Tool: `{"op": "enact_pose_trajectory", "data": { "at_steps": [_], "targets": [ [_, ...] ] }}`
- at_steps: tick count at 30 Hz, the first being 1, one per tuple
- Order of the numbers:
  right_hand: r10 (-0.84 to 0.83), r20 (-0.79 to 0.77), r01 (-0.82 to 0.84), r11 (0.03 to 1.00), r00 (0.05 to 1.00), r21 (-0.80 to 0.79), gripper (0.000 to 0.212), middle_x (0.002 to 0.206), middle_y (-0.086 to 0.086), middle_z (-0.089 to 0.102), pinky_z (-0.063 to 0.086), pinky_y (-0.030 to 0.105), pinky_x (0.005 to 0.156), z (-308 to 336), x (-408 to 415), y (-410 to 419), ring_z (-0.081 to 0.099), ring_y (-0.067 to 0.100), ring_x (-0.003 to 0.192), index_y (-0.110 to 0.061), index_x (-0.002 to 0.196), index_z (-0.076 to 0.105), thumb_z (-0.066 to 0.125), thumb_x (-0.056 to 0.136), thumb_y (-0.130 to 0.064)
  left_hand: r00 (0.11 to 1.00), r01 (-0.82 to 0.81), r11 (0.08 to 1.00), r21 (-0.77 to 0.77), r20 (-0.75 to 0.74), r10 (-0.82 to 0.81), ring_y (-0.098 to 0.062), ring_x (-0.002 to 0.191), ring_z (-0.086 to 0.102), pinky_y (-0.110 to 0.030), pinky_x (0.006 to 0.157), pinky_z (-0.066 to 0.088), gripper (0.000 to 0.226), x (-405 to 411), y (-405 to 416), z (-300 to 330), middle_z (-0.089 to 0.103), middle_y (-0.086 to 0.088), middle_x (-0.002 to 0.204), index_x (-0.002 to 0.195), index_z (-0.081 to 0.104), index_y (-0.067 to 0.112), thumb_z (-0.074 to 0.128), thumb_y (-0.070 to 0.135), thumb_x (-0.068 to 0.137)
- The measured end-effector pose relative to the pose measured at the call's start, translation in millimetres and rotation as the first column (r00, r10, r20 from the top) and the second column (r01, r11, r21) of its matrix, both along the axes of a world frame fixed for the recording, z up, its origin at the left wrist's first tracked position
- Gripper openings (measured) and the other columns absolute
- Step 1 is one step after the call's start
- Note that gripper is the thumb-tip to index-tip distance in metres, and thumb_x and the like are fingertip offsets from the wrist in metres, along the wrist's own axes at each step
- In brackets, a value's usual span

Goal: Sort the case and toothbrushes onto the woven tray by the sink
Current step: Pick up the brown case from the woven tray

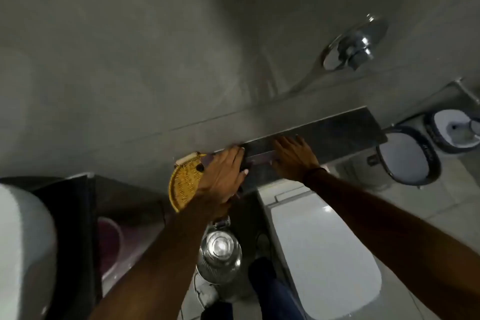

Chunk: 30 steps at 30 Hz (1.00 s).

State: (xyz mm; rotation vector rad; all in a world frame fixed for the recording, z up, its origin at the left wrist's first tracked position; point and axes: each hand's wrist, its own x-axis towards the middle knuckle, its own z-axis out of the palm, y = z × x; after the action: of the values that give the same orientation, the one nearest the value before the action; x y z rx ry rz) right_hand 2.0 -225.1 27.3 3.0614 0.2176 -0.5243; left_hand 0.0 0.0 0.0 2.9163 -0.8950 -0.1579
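A yellow woven tray (181, 187) sits at the left end of a dark stone ledge (342, 127) along the wall. My left hand (223, 174) is over the tray's right part, fingers and thumb closed around the left end of a purplish case (259, 160) that lies along the ledge. My right hand (293, 156) lies flat on the ledge with fingers spread and its thumb at the case's right end. The image is blurred. I cannot make out any toothbrushes, and my left hand hides most of the tray.
Below the ledge is a white toilet (324, 249) with its lid down. A chrome round-topped bin (220, 249) stands to its left. A white sink (23, 241) fills the lower left. A chrome flush fitting (350, 49) is on the wall. Two buckets (407, 156) stand at right.
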Motion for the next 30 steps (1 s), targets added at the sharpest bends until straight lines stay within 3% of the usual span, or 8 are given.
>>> {"op": "enact_pose_trajectory", "data": {
  "at_steps": [4,9,13,17,20,23,27,30],
  "targets": [
    [0.023,-0.113,-0.022,1.000,0.993,0.013,0.071,0.153,0.010,0.047,0.034,0.052,0.115,-55,29,-9,0.045,0.031,0.140,-0.019,0.153,0.037,0.061,0.087,-0.030,0.979,-0.089,0.991,0.100,-0.177,0.105,-0.032,0.143,0.039,-0.042,0.121,0.029,0.070,21,-40,-61,0.038,-0.016,0.159,0.161,0.023,0.004,0.043,0.037,0.103],
    [0.105,-0.154,-0.109,0.994,0.982,-0.022,0.044,0.139,0.011,0.055,0.038,0.051,0.110,-90,47,-20,0.049,0.035,0.132,-0.017,0.131,0.060,0.060,0.087,-0.023,0.986,-0.056,0.980,0.192,-0.143,0.085,-0.030,0.123,0.052,-0.040,0.104,0.039,0.051,41,-65,-96,0.056,-0.011,0.136,0.142,0.052,0.012,0.060,0.025,0.093],
    [0.034,-0.143,-0.027,0.998,0.989,0.054,0.039,0.138,0.010,0.056,0.046,0.049,0.104,-83,43,-31,0.049,0.034,0.132,-0.017,0.129,0.063,0.059,0.090,-0.018,0.963,-0.179,0.981,-0.070,-0.217,0.160,-0.026,0.116,0.057,-0.036,0.095,0.043,0.038,41,-62,-93,0.060,-0.007,0.127,0.126,0.066,0.015,0.067,0.028,0.090],
    [-0.061,-0.073,0.074,0.978,0.995,0.194,0.044,0.136,0.008,0.060,0.050,0.049,0.103,-45,28,-35,0.053,0.032,0.129,-0.021,0.132,0.063,0.066,0.088,-0.021,0.785,-0.568,0.683,-0.459,-0.553,0.281,-0.021,0.106,0.066,-0.032,0.091,0.054,0.037,26,-48,-49,0.068,-0.010,0.121,0.127,0.072,0.010,0.074,0.022,0.091],
    [-0.103,-0.049,0.112,0.957,0.993,0.267,0.046,0.136,0.007,0.062,0.049,0.052,0.104,-7,12,-21,0.057,0.032,0.126,-0.022,0.134,0.062,0.067,0.088,-0.019,0.574,-0.786,0.414,-0.460,-0.792,0.208,-0.012,0.082,0.076,-0.025,0.078,0.062,0.036,8,-31,-5,0.076,-0.012,0.108,0.130,0.070,0.005,0.071,0.010,0.094],
    [-0.253,-0.007,0.237,0.897,0.967,0.373,0.056,0.139,0.009,0.062,0.044,0.057,0.110,28,-12,6,0.056,0.033,0.130,-0.022,0.140,0.057,0.071,0.086,-0.021,0.474,-0.869,0.267,-0.418,-0.858,0.199,0.003,0.070,0.074,-0.010,0.067,0.058,0.035,-19,-2,31,0.078,-0.001,0.097,0.128,0.071,0.007,0.072,0.008,0.093],
    [-0.690,-0.104,0.555,0.474,0.717,0.683,0.052,0.125,0.012,0.068,0.052,0.048,0.103,66,-51,55,0.062,0.030,0.118,-0.011,0.126,0.062,0.079,0.079,-0.024,0.399,-0.917,0.087,-0.390,-0.905,0.150,0.008,0.068,0.074,-0.006,0.062,0.056,0.035,-53,37,67,0.077,0.001,0.102,0.128,0.070,0.002,0.071,0.005,0.093],
    [-0.661,-0.636,0.739,-0.179,0.398,0.650,0.047,0.102,0.011,0.068,0.052,0.054,0.105,91,-72,101,0.066,0.027,0.092,-0.010,0.119,0.064,0.083,0.079,-0.026,0.371,-0.929,0.019,-0.370,-0.926,0.077,0.003,0.067,0.075,-0.008,0.061,0.058,0.037,-75,64,86,0.075,-0.012,0.116,0.130,0.067,-0.002,0.069,0.001,0.093]
  ]
}}
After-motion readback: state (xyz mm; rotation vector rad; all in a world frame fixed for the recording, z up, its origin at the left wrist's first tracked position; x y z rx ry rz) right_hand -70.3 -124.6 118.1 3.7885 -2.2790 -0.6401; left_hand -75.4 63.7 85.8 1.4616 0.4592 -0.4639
